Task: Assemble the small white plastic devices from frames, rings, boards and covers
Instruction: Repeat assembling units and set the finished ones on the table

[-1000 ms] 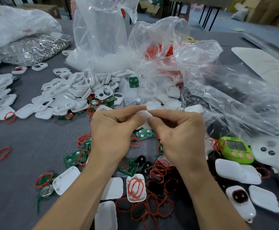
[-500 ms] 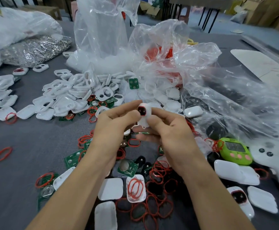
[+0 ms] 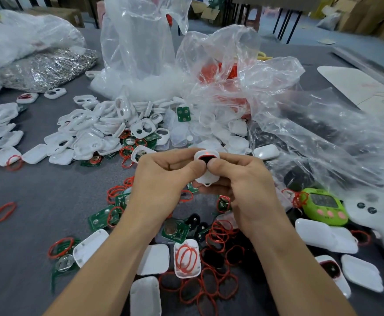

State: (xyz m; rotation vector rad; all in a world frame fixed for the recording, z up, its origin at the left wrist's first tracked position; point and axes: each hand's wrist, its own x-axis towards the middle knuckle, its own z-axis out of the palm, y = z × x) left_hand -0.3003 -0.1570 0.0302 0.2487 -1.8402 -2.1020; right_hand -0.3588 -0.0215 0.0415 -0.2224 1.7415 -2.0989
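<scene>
Above the table's middle, my left hand (image 3: 163,176) and my right hand (image 3: 238,179) both grip one small white device (image 3: 207,177). It faces me, with a dark, red-rimmed window near its top and a small loop at its bottom. Both thumbs press on its front side by side. A pile of white frames (image 3: 99,128) lies behind my hands. Green circuit boards (image 3: 175,231) and red rings (image 3: 218,233) are scattered below my wrists. White covers (image 3: 153,258) lie near the front edge.
Crumpled clear plastic bags (image 3: 277,99) fill the back and right. A silvery bag (image 3: 47,69) sits at far left. A green toy device (image 3: 323,207) and a white game-pad shape (image 3: 378,215) lie at the right. One red ring (image 3: 4,212) rests alone on grey cloth at left.
The device has been turned from edge-on to face me, its dark window now showing. Both thumbs have come together on its front.
</scene>
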